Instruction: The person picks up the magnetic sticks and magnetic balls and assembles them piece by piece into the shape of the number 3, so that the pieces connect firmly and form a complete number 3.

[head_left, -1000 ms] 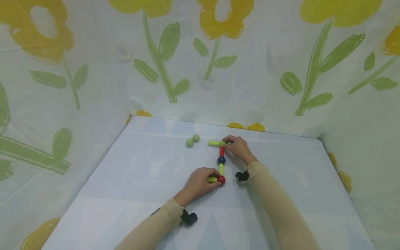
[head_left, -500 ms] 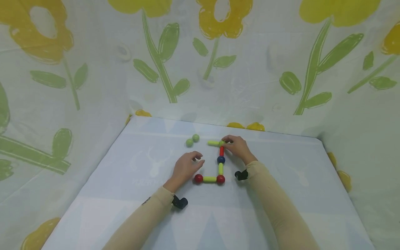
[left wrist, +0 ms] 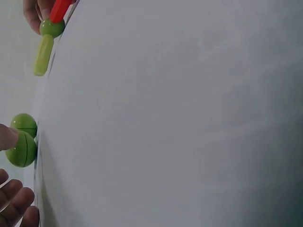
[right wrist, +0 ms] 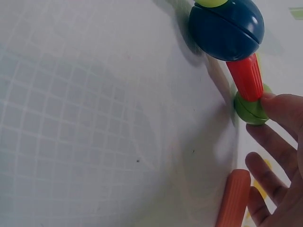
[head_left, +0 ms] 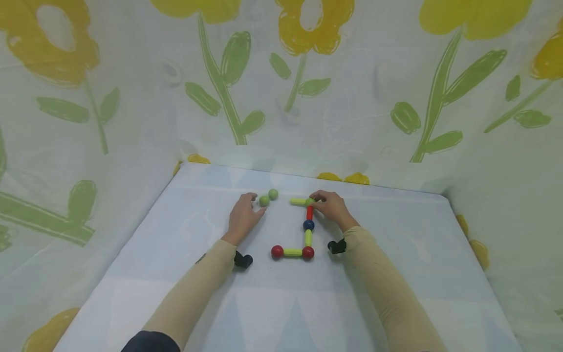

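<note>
In the head view my left hand [head_left: 242, 219] reaches beside two loose green balls [head_left: 264, 201], thumb and fingers spread apart. The left wrist view shows its thumb overlapping the nearer green ball [left wrist: 21, 150]; contact is unclear. My right hand [head_left: 333, 209] pinches the green ball [right wrist: 252, 109] at the far end of a chain of magnetic rods and balls. From that ball a yellow-green rod [head_left: 298, 201] points left and a red rod [head_left: 310, 213] runs to a dark blue ball [head_left: 309, 225]. Another yellow-green rod [head_left: 308, 238] joins it to a red ball [head_left: 308, 253].
A near yellow-green rod [head_left: 292, 252] links that corner to a second red ball [head_left: 277, 252]. An orange-red rod [right wrist: 234, 198] lies by the right hand's fingers in the right wrist view. Flower-printed cloth walls [head_left: 352, 137] border the pale table [head_left: 378, 303].
My left hand has left the near red ball and yellow-green rod and moved away, up and left, to the loose green balls. My right hand has stayed on its green ball.
</note>
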Demonstrator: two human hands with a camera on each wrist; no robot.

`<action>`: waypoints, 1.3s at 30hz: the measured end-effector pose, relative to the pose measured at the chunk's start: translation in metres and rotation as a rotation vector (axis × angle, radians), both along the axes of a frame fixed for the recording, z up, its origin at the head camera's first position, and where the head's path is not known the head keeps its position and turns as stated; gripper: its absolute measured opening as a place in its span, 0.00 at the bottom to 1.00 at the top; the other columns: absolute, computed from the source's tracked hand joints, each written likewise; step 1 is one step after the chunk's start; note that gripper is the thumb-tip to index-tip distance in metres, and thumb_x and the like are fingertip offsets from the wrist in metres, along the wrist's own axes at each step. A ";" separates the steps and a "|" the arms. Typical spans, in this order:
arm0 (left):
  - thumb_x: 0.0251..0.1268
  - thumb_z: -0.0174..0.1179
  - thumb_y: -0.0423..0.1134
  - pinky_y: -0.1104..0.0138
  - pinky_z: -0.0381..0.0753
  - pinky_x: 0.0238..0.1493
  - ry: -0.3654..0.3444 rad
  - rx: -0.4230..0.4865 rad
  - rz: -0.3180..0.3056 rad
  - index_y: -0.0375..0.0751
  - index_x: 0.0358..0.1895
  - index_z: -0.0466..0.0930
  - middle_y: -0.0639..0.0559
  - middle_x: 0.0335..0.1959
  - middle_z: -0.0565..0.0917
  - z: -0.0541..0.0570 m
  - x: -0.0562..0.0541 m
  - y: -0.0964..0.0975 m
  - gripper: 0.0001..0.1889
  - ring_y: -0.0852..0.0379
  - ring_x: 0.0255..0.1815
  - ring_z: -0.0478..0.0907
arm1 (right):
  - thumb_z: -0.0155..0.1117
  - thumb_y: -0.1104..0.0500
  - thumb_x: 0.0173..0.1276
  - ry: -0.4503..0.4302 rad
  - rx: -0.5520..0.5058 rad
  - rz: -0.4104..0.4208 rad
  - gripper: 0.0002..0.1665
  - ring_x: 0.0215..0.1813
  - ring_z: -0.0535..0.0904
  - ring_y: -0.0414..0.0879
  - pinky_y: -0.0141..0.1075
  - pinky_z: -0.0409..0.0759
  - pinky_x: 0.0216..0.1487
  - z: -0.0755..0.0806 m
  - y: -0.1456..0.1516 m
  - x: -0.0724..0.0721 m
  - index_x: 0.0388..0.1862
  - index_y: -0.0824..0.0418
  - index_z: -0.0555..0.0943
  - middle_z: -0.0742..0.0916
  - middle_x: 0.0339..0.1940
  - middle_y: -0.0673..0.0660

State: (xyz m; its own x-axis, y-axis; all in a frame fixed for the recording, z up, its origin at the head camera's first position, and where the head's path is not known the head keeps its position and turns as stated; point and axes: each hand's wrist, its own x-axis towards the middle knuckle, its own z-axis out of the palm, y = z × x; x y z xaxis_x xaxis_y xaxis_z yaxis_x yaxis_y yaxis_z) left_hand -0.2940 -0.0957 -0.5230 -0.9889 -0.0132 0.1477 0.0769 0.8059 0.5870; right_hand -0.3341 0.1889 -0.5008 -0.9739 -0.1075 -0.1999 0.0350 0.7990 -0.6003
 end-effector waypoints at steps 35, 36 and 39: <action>0.62 0.67 0.42 0.60 0.78 0.52 -0.017 0.009 -0.201 0.43 0.54 0.78 0.49 0.48 0.83 -0.007 -0.026 0.024 0.19 0.53 0.46 0.78 | 0.64 0.47 0.68 0.016 -0.001 0.001 0.18 0.62 0.74 0.52 0.45 0.80 0.54 -0.004 0.001 0.000 0.57 0.44 0.80 0.84 0.56 0.50; 0.62 0.67 0.42 0.60 0.78 0.52 -0.014 0.005 -0.206 0.43 0.54 0.79 0.48 0.48 0.83 -0.005 -0.025 0.025 0.18 0.53 0.46 0.78 | 0.64 0.47 0.68 0.017 -0.002 0.002 0.18 0.62 0.74 0.52 0.45 0.80 0.55 -0.003 0.001 0.000 0.57 0.44 0.80 0.84 0.56 0.51; 0.62 0.66 0.42 0.60 0.78 0.53 -0.012 -0.018 -0.216 0.43 0.55 0.79 0.48 0.47 0.83 -0.001 -0.025 0.028 0.19 0.53 0.47 0.79 | 0.64 0.48 0.68 0.017 -0.003 0.007 0.19 0.63 0.73 0.53 0.46 0.79 0.56 -0.001 0.001 0.001 0.57 0.44 0.80 0.84 0.56 0.51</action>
